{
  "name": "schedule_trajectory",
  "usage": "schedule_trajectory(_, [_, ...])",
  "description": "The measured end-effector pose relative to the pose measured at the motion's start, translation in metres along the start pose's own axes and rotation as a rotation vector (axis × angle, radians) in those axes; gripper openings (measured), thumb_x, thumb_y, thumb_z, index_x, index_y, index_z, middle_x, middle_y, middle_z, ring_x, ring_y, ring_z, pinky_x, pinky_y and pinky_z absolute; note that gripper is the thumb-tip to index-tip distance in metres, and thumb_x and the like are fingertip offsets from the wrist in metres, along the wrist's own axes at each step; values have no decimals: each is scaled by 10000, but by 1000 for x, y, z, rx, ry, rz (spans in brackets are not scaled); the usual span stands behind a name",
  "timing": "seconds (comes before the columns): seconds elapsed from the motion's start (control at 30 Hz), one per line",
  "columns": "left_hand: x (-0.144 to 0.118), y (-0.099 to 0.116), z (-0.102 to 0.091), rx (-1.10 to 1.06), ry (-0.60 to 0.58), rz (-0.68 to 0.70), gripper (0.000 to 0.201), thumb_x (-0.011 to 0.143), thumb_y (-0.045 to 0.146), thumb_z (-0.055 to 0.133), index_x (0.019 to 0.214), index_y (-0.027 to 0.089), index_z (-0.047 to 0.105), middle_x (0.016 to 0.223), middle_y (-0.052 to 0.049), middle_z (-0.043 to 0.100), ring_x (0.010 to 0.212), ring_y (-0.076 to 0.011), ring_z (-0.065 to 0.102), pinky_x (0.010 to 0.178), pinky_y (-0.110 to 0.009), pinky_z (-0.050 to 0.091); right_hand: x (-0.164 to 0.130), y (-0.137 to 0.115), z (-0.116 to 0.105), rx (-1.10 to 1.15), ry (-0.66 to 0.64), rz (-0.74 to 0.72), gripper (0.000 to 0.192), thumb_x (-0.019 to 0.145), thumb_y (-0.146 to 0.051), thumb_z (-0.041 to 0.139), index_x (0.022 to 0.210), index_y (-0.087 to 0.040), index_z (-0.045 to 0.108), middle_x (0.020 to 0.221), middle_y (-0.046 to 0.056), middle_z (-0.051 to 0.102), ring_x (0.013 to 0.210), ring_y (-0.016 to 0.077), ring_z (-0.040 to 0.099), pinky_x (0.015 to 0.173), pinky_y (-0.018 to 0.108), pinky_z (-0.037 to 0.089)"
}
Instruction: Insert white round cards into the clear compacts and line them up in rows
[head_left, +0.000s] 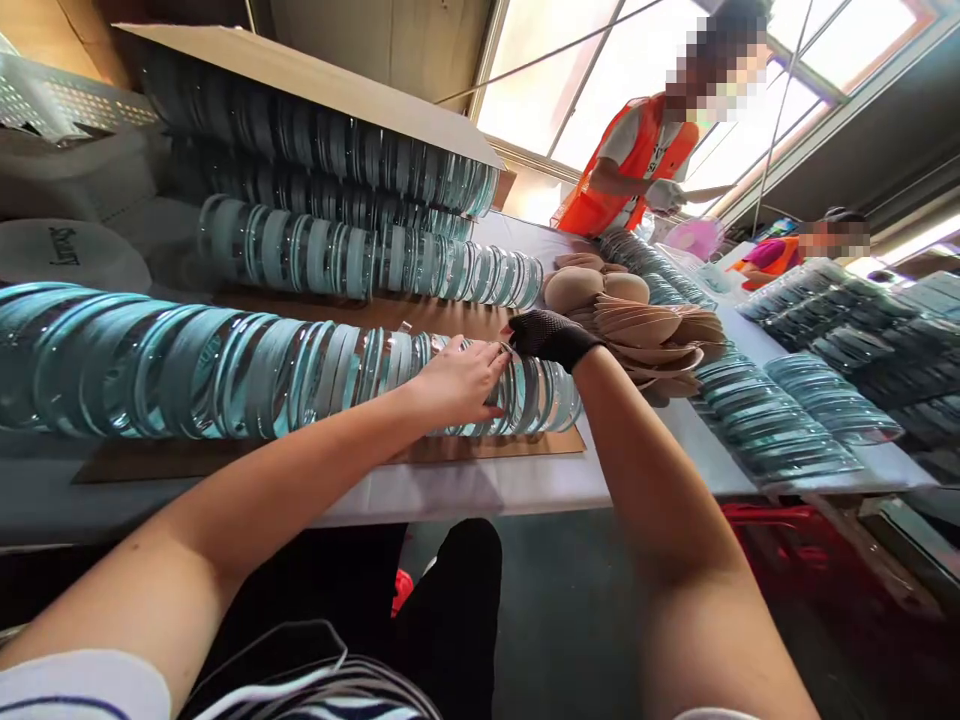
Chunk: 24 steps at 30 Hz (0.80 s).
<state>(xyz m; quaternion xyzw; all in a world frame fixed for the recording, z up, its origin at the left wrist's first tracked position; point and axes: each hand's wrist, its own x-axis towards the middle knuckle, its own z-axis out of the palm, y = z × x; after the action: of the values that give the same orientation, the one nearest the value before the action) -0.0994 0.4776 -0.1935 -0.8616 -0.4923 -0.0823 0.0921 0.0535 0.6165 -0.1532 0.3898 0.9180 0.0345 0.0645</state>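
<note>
A long row of round clear glass pieces (259, 375), which look like lids or shallow dishes stood on edge, lies across the table in front of me. My left hand (459, 385) is bare and rests on top near the row's right end, fingers stretched over the rims. Wearing a black mesh glove with bare fingertips, my right hand (553, 338) reaches in from the right. Its fingers are bent and close together at the top of the row, beside my left fingertips. What they pinch, if anything, is too small to make out.
Brown cardboard discs (637, 318) pile up right of the row. Behind it runs a second glass row (375, 258), with more stacked under a cardboard sheet (322, 85). A co-worker in an orange vest (626, 160) stands across the table. Further glass stacks (772, 420) lie right.
</note>
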Motion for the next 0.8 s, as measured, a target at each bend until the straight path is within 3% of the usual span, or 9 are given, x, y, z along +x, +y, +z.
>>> schedule_trajectory(0.07, [-2,-1,1,14,20,17,784,861,587,542,1441,83,388,1474,-192,442,1326,-307,422,1102,-512,300,22,-3,-4,-21,-99,-84,371,753,-63,556,1073,-127,732,1038,93,744,933,178,690,758,210,476])
schedule_trajectory(0.13, [-3,-3,-1,17,14,26,782,854,591,552,1436,93,394,1460,-191,458,1312,-304,435,1090,-505,310,27,-6,-6,-31,-115,-105,308,728,-70,574,970,-120,759,956,99,753,880,190,693,717,221,465])
schedule_trajectory(0.2, [-3,-3,-2,12,2,23,795,854,586,554,1443,83,378,1466,-191,450,1322,-301,426,1088,-501,310,15,-7,-7,-36,-45,-120,254,733,-106,578,909,-110,761,915,114,750,855,207,687,707,242,453])
schedule_trajectory(0.3, [-1,-3,-4,-6,-25,3,806,866,580,535,1463,74,344,1498,-179,412,1360,-296,386,1109,-496,283,-29,-6,1,67,177,-80,205,731,-144,573,847,-118,741,827,91,739,775,193,670,688,249,437])
schedule_trajectory(0.43, [0,-1,-4,-38,-47,-8,792,871,584,522,1473,104,335,1508,-169,402,1355,-299,396,1129,-480,247,-102,-20,49,358,436,5,118,745,-183,570,739,-155,685,741,52,710,671,159,636,665,240,450])
schedule_trajectory(0.53, [0,-2,-3,-52,-68,-7,812,857,596,530,1479,115,326,1512,-174,395,1360,-304,392,1136,-469,233,-136,-48,106,409,470,56,142,778,-177,543,736,-171,679,765,63,711,695,168,650,658,244,480])
schedule_trajectory(0.63, [-2,-4,-5,-52,-88,-13,838,840,602,546,1491,130,309,1524,-172,380,1365,-310,388,1155,-466,205,-150,-77,154,348,438,184,219,802,-144,541,903,-180,732,931,89,742,837,200,693,721,267,523])
schedule_trajectory(0.7, [-2,-5,-10,-62,-117,-21,837,841,600,547,1489,125,313,1527,-170,375,1370,-312,385,1164,-483,191,-155,-85,166,347,405,228,236,832,-167,562,983,-204,739,1013,81,745,885,214,705,742,284,538])
schedule_trajectory(0.8, [8,0,-19,-85,-153,-27,807,869,617,499,1484,122,331,1547,-167,344,1419,-312,318,1174,-516,177,-156,-65,144,400,471,181,175,862,-236,585,935,-206,741,950,53,758,836,205,713,733,280,540])
